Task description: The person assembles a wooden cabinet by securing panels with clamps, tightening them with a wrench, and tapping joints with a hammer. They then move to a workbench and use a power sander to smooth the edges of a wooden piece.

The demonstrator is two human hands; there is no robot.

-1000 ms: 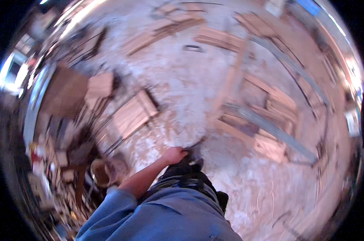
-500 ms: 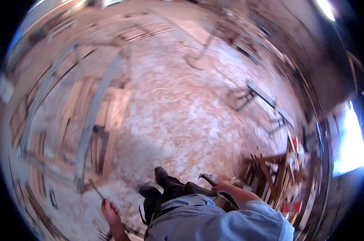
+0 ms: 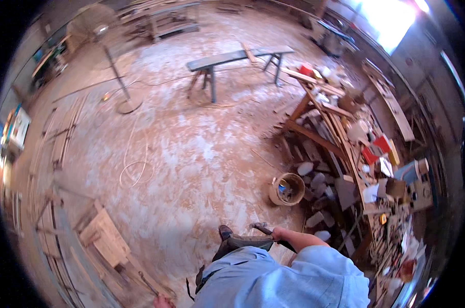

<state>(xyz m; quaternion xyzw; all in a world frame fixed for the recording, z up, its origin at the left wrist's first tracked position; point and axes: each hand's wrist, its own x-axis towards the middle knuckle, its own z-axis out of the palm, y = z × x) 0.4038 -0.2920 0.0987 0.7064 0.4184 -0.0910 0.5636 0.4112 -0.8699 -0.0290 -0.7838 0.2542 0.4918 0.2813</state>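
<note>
My right hand (image 3: 280,234) is closed around a hammer (image 3: 262,227), its dark head pointing forward, held low in front of my body. At the lower edge only part of my left hand (image 3: 163,301) shows. From it a slim, dark, rod-like tool (image 3: 148,283) sticks out; its kind is hard to make out. Nearest to the left hand are wooden boards and a pale wooden panel (image 3: 105,237) on the floor side. To the right of the hammer stands a round bucket (image 3: 287,189) with small items in it.
A cluttered wooden workbench (image 3: 336,134) runs along my right, with scraps and bottles under it. Ahead stands a long low trestle bench (image 3: 240,57). A pedestal fan (image 3: 89,31) is at the far left. A pale cable (image 3: 135,177) loops over the dusty floor.
My view has swung to the right, so the workbench and bucket have come in more fully. My left hand has slid to the lower edge; the right still holds the hammer.
</note>
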